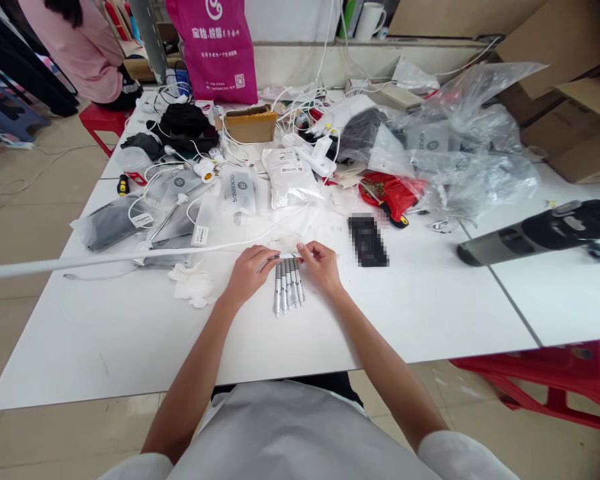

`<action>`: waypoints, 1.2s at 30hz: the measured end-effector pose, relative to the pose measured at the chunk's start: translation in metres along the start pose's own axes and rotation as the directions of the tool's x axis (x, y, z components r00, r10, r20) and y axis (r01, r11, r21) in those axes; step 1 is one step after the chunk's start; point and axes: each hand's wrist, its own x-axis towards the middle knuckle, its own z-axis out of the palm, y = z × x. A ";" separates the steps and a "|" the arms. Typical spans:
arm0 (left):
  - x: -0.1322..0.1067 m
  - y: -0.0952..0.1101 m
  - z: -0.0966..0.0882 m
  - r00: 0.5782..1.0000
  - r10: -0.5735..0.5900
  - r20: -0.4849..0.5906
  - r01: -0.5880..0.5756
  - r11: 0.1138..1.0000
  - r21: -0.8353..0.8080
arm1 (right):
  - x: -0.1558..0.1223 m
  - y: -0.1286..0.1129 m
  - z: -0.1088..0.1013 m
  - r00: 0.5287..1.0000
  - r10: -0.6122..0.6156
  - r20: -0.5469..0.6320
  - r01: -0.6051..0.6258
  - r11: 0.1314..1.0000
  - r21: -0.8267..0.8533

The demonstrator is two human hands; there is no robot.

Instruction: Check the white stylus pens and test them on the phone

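Several silver pens (289, 288) lie side by side on the white table (410, 313), tips toward me. My left hand (250, 272) rests at their upper left, fingers curled and pinching a pen at the top of the row. My right hand (321, 265) sits at the upper right, fingers bent onto the same top ends. A crumpled white tissue (193, 283) lies left of my left hand.
A blurred black phone (367, 240) lies right of my hands. Packets, white cables and plastic bags (460, 147) crowd the far half. A dark handheld device (545, 232) lies at right. A white rod (80, 261) crosses left. A person in pink (87, 50) sits far left.
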 end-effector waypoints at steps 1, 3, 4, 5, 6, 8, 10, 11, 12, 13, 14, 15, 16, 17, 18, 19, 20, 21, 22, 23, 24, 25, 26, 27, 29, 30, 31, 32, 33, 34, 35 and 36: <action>0.000 0.000 0.001 1.000 0.018 0.001 -0.018 1.000 0.020 | 0.000 0.001 0.000 1.000 0.012 -0.010 -0.012 1.000 0.006; -0.001 0.000 0.002 0.999 0.045 0.010 -0.046 0.997 0.062 | 0.001 0.002 0.001 0.999 0.026 -0.023 -0.025 1.000 0.018; -0.002 0.000 0.003 0.998 0.055 0.019 -0.056 0.995 0.082 | 0.001 0.003 0.001 0.999 0.027 -0.025 -0.027 0.999 0.024; -0.002 -0.001 0.003 0.998 0.062 0.030 -0.064 0.993 0.100 | 0.002 0.003 0.001 0.999 0.027 -0.025 -0.026 0.999 0.029; -0.003 0.000 0.004 0.997 0.066 0.041 -0.070 0.991 0.114 | 0.002 0.004 0.001 0.999 0.025 -0.023 -0.024 0.999 0.033; -0.003 0.000 0.004 0.996 0.066 0.059 -0.074 0.989 0.129 | 0.002 0.004 0.001 1.000 0.023 -0.014 -0.022 0.999 0.032; -0.004 0.000 0.004 0.996 0.056 0.068 -0.065 0.989 0.130 | 0.002 0.005 0.000 1.000 0.025 0.001 -0.025 0.999 0.022; -0.003 0.001 0.004 0.996 0.049 0.072 -0.058 0.990 0.128 | 0.002 0.005 0.000 1.000 0.021 0.015 -0.021 1.000 0.010; -0.003 0.001 0.003 0.996 0.043 0.073 -0.052 0.991 0.126 | 0.001 0.005 0.000 0.999 0.012 0.034 -0.011 1.000 -0.006; -0.003 0.002 0.003 0.997 0.039 0.073 -0.047 0.991 0.123 | 0.000 0.005 0.000 0.999 -0.005 0.054 0.007 1.000 -0.022; -0.003 0.002 0.003 0.997 0.035 0.072 -0.043 0.992 0.118 | -0.001 0.005 0.000 0.997 -0.028 0.073 0.031 0.999 -0.033; -0.002 0.003 0.003 0.997 0.030 0.069 -0.037 0.993 0.111 | -0.002 0.005 0.000 0.994 -0.053 0.090 0.057 0.998 -0.037; -0.002 0.003 0.002 0.998 0.023 0.064 -0.029 0.994 0.102 | -0.003 0.004 0.000 0.991 -0.078 0.105 0.082 0.996 -0.034; -0.002 0.004 0.002 0.998 0.013 0.058 -0.018 0.996 0.089 | -0.004 0.004 0.000 0.988 -0.099 0.116 0.102 0.994 -0.024; -0.001 0.004 0.002 0.999 0.001 0.052 -0.004 0.997 0.073 | -0.005 0.003 0.000 0.985 -0.116 0.126 0.119 0.993 -0.014; -0.001 0.004 0.002 0.999 -0.012 0.047 0.010 0.998 0.056 | -0.005 0.002 0.000 0.982 -0.131 0.137 0.133 0.991 -0.008; -0.001 0.004 0.002 0.999 -0.025 0.042 0.023 0.999 0.040 | -0.006 0.002 0.000 0.979 -0.141 0.146 0.143 0.990 -0.007; -0.001 0.004 0.002 0.999 -0.036 0.039 0.035 0.999 0.026 | -0.006 0.001 -0.001 0.978 -0.148 0.149 0.151 0.988 -0.008; -0.001 0.004 0.002 0.998 -0.044 0.038 0.044 0.999 0.016 | -0.005 0.001 -0.001 0.977 -0.152 0.147 0.156 0.988 -0.013; -0.001 0.004 0.002 0.998 -0.051 0.037 0.051 0.999 0.010 | -0.005 0.001 -0.001 0.978 -0.154 0.140 0.158 0.987 -0.021; -0.001 0.003 0.003 0.998 -0.055 0.037 0.055 0.998 0.008 | -0.004 0.001 -0.002 0.979 -0.154 0.134 0.159 0.987 -0.033; -0.001 0.003 0.003 0.998 -0.056 0.035 0.056 0.998 0.009 | -0.004 0.001 -0.002 0.980 -0.151 0.131 0.158 0.986 -0.047; -0.002 0.002 0.003 0.998 -0.054 0.033 0.054 0.999 0.009 | -0.003 0.001 -0.002 0.980 -0.147 0.133 0.156 0.986 -0.062; -0.002 0.002 0.004 0.998 -0.050 0.028 0.050 0.999 0.009 | -0.003 0.002 -0.003 0.980 -0.142 0.139 0.154 0.985 -0.079; -0.003 0.000 0.005 0.999 -0.035 0.014 0.035 0.999 0.007 | -0.003 0.003 -0.003 0.979 -0.136 0.154 0.153 0.982 -0.106; -0.003 0.000 0.005 1.000 -0.026 0.006 0.026 1.000 0.006 | -0.003 0.003 -0.003 0.977 -0.141 0.160 0.160 0.981 -0.114; -0.003 -0.001 0.006 1.000 -0.018 0.001 0.018 1.000 0.007 | -0.004 0.003 -0.003 0.974 -0.151 0.167 0.172 0.978 -0.117; -0.004 -0.001 0.006 1.000 -0.013 -0.002 0.013 1.000 0.010 | -0.004 0.004 -0.002 0.969 -0.170 0.177 0.192 0.975 -0.114; -0.004 -0.002 0.006 1.000 -0.011 -0.002 0.011 1.000 0.014 | -0.004 0.004 -0.002 0.962 -0.193 0.191 0.216 0.970 -0.109; -0.004 -0.003 0.006 1.000 -0.012 -0.001 0.012 1.000 0.019 | -0.004 0.005 -0.002 0.955 -0.215 0.204 0.239 0.965 -0.105; -0.004 -0.004 0.006 1.000 -0.014 0.002 0.014 1.000 0.025 | -0.004 0.006 -0.002 0.950 -0.228 0.214 0.254 0.961 -0.106; -0.005 -0.004 0.007 1.000 -0.015 0.004 0.015 0.999 0.030 | -0.004 0.006 -0.002 0.948 -0.230 0.221 0.259 0.959 -0.114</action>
